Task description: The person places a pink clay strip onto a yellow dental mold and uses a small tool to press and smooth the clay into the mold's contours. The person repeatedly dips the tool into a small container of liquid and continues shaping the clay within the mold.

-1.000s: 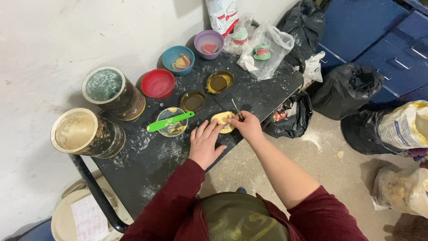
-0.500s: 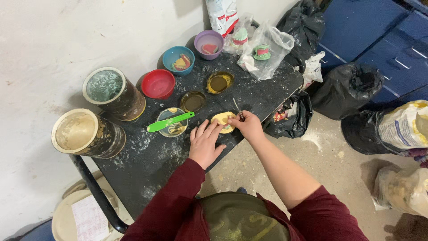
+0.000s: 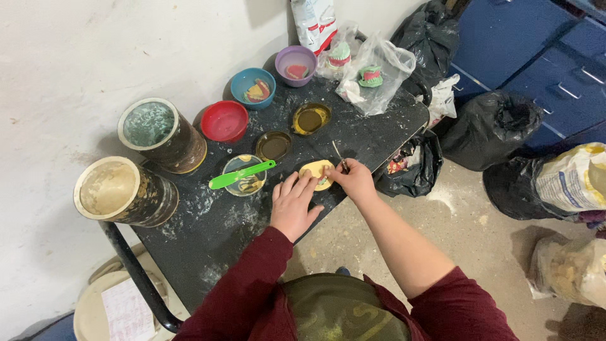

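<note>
A small yellow mould (image 3: 314,172) lies near the front edge of the dusty black table (image 3: 208,240). My left hand (image 3: 293,205) rests flat on the table, its fingertips touching the mould's near side. My right hand (image 3: 355,180) grips a thin metal tool (image 3: 338,155) whose tip meets the mould. A green spatula (image 3: 242,174) lies across a small glass dish (image 3: 245,175) just left of the mould.
Two large stained cans (image 3: 163,134) (image 3: 123,191) stand at the left. Red (image 3: 225,120), blue (image 3: 253,88) and purple (image 3: 296,64) bowls and two shallow lids (image 3: 311,117) sit behind. Plastic bags with dental casts (image 3: 371,76) lie at the back. Black bags (image 3: 489,129) crowd the floor.
</note>
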